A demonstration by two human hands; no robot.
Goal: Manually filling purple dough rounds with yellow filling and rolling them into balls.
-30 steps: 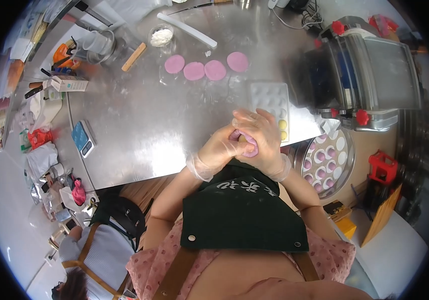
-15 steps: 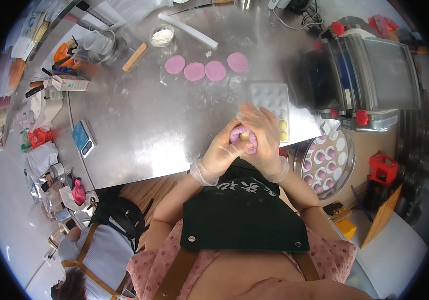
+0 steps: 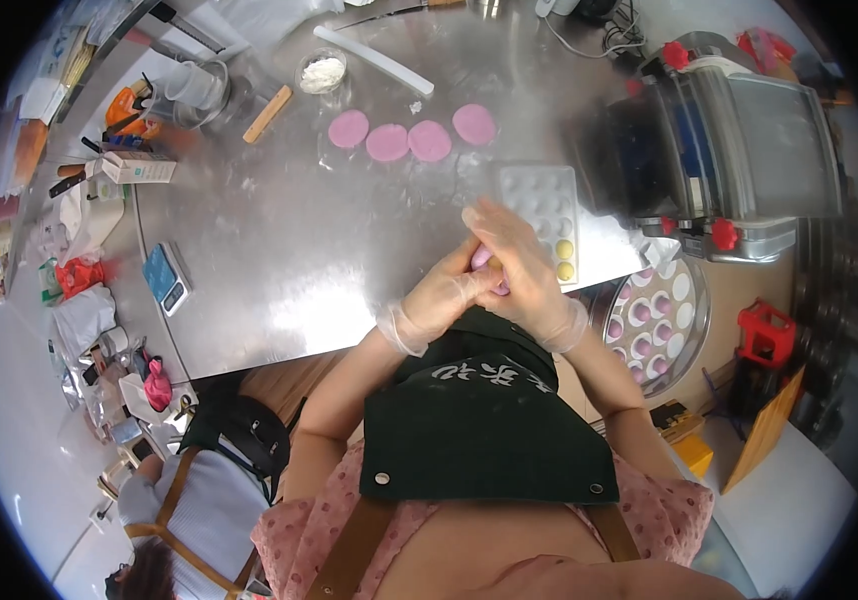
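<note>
My left hand [image 3: 441, 300] and my right hand [image 3: 523, 268], both in thin clear gloves, are cupped together above the table's front edge. Between them they hold a piece of pink dough [image 3: 480, 257]; a bit of yellow shows in its middle, and the fingers cover most of it. Just beyond my right hand lies a white tray with round hollows [image 3: 537, 185], with yellow balls [image 3: 565, 260] in its near corner. Farther off, several flat pink dough rounds [image 3: 429, 141] lie in a row on the metal table.
A bowl of white powder [image 3: 323, 72], a white rolling pin [image 3: 374, 60] and a wooden-handled scraper [image 3: 268, 114] are at the back. A scale [image 3: 166, 278] sits left. At right stand a machine with red knobs [image 3: 729, 160] and a round pan [image 3: 684, 350] holding pink pieces. Someone sits at lower left.
My fingers have closed further around the pink dough, so less of its ring shape and yellow middle shows. The right hand has tilted over it. Table items keep their places.
</note>
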